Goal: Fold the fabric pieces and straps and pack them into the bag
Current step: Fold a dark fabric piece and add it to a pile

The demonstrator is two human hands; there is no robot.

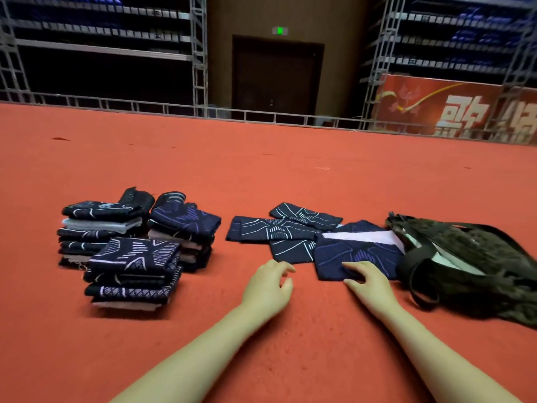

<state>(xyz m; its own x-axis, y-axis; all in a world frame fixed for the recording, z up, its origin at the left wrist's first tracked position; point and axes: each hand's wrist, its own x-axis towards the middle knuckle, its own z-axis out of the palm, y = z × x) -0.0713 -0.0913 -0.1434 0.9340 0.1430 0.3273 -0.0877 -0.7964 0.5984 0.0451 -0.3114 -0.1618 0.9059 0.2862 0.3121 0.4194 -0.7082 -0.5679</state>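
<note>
- The right hand point(370, 282) rested on the near edge of a folded navy fabric piece point(359, 251) on the red carpet floor point(261, 175); its fingers lay spread over the cloth, thumb out to the left, the grip released rather than clenched.
- The left hand point(268, 286) hovered just left of that piece, near the carpet, fingers loosely curled and holding nothing — whether the fingertips touched the neighbouring cloth could not be told.
- The navy piece under the right hand showed a pale lining strip along its far edge and lay just beside the open mouth of a dark bag point(470, 266), which slumped on the carpet at the right with a black strap point(415, 283) looping out toward the viewer.
- Three more flat pieces with white line patterns point(273, 231) overlapped one another to the left of it, the farthest one angled.
- Well apart on the left stood three stacks of folded patterned fabric point(133, 269) — two behind, one in front — the stacks close together.
- Beyond the carpet's edge ran a metal railing point(145, 107), with scaffold racks, a dark door point(276, 80) and a red banner point(453, 109).
</note>
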